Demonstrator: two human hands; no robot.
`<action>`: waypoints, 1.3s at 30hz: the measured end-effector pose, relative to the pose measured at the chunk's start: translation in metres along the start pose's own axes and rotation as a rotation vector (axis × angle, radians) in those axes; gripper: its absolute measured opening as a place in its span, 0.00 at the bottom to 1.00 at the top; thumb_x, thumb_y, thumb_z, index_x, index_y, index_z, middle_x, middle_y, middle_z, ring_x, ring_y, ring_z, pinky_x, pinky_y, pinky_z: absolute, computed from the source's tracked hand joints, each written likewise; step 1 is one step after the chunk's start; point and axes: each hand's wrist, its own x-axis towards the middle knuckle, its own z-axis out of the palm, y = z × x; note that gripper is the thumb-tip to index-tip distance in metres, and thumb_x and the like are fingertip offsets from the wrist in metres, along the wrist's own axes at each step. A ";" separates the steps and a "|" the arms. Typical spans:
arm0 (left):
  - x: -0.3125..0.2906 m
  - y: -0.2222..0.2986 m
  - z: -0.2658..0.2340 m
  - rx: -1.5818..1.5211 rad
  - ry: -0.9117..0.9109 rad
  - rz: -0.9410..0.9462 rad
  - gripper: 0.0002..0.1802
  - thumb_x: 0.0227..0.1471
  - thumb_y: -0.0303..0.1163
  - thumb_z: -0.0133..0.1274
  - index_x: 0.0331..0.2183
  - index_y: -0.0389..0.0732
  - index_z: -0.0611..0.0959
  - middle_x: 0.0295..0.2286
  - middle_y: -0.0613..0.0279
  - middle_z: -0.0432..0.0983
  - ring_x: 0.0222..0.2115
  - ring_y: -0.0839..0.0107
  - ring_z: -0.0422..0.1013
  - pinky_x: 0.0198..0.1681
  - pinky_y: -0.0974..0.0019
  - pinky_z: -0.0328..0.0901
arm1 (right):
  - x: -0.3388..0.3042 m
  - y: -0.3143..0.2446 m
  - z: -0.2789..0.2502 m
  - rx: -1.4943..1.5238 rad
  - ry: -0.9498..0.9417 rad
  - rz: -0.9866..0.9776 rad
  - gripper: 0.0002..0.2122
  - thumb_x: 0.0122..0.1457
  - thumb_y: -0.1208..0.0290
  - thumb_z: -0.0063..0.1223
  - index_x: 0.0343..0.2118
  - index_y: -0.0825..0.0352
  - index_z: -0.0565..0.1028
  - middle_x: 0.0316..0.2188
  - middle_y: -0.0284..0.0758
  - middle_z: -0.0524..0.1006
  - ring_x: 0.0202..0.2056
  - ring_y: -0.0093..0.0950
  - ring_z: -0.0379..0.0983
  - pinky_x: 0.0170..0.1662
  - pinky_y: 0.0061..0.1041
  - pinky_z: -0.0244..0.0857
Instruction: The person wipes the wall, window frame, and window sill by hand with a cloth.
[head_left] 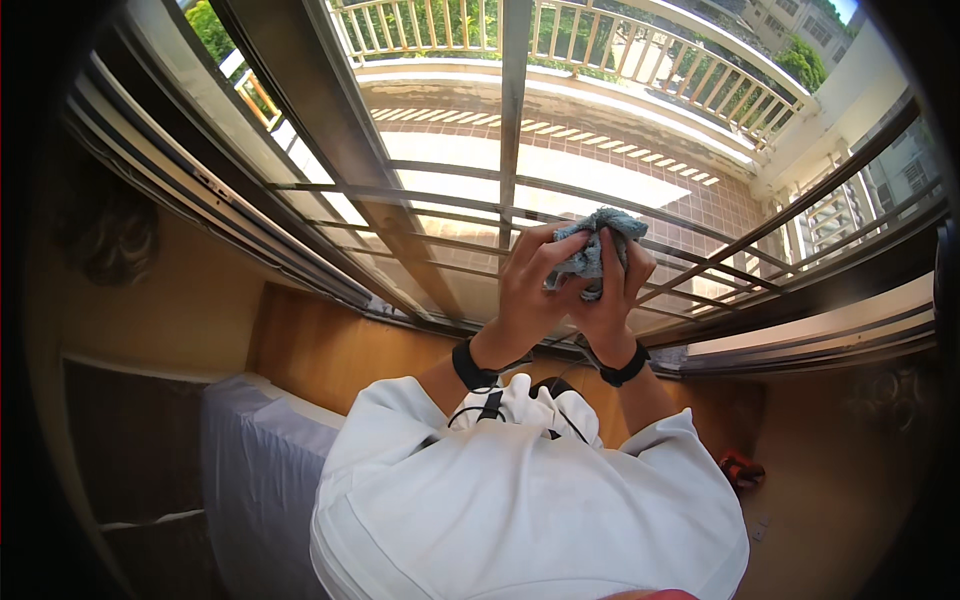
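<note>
A crumpled grey-blue cloth (608,222) is bunched up between my two hands, in front of the glass door. My left hand (537,275) has its fingers closed on the cloth's left side. From the right, my right hand (612,290) grips the same cloth, its fingers pressed over the top. Both hands are close together, at about the height of the door's thin horizontal bars (450,240). Whether the cloth touches a bar or the glass, I cannot tell. Each wrist wears a black band, and a dark cable runs near them.
Past the glass lies a sunlit tiled balcony (640,185) with a pale railing (660,60). A wooden floor (310,345) stretches below me. A bed-like piece under a pale cover (265,450) stands at left. A red and black object (742,470) lies at right, by the wall.
</note>
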 end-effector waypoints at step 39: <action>-0.083 0.054 0.205 -0.050 -0.433 -0.001 0.28 0.31 0.19 0.62 0.41 0.40 0.78 0.39 0.53 0.74 0.37 0.53 0.72 0.38 0.60 0.69 | -0.151 0.153 -0.135 0.019 0.094 0.415 0.29 0.49 0.63 0.60 0.52 0.72 0.65 0.50 0.50 0.61 0.51 0.46 0.58 0.53 0.44 0.54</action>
